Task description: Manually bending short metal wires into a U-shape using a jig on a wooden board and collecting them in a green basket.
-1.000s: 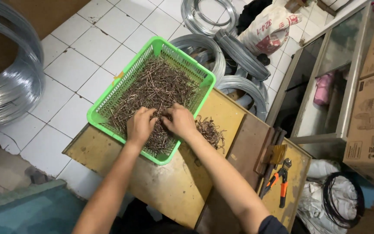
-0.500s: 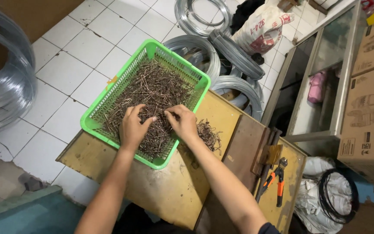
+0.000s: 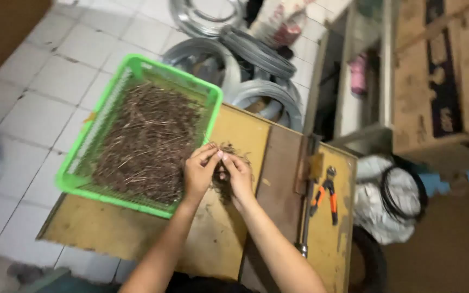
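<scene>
1 green basket [image 3: 207, 92], 1 pair of pliers [image 3: 325, 194], 2 hands [image 3: 201, 173].

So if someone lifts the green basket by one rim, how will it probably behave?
The green basket looks like thin perforated plastic, so it may flex. The deep heap of rusty nails probably makes it heavy. It overhangs the yellow table, so it might tip and spill.

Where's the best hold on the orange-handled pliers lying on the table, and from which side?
Take the pliers by the two orange handles, coming from above at the end nearer the person. They lie flat with jaws pointing away, apart from both hands, the long metal bar close alongside.
</scene>
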